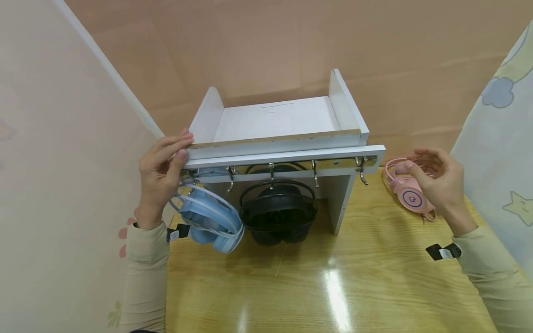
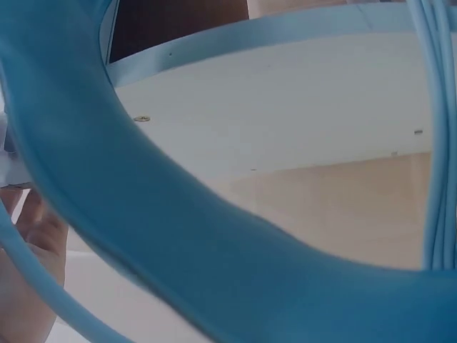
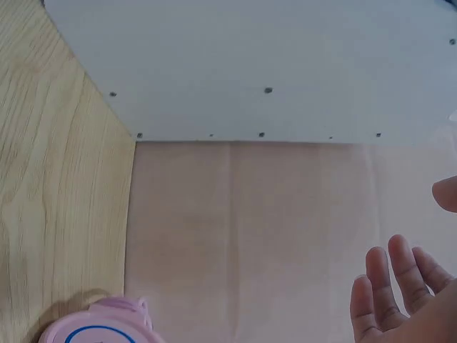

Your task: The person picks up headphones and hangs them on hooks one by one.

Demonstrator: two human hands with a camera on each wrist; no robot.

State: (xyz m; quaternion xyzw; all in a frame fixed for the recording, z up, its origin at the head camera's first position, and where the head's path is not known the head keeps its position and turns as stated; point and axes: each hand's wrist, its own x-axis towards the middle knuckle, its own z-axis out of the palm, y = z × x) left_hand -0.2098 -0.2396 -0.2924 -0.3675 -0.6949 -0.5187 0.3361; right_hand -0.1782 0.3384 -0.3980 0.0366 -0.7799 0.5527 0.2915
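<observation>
My left hand (image 1: 160,173) holds the left end of the white shelf rack (image 1: 287,154), its thumb at the front rail and fingers over the corner. Close by, light blue headphones (image 1: 212,217) hang tilted from the leftmost hook; their blue headband (image 2: 164,186) fills much of the left wrist view. Black headphones (image 1: 279,203) hang from the middle hook. My right hand (image 1: 441,178) is raised at the right with loosely bent fingers and nothing in them. It overlaps pink headphones (image 1: 410,194) in the head view, but is apart from them in the right wrist view.
The rack stands on a glossy wooden table (image 1: 300,286), with bare metal hooks (image 1: 315,175) along its rail. Behind it rises a brown backdrop (image 1: 291,46). Patterned walls flank both sides, the left wall (image 1: 79,162) close to my left arm.
</observation>
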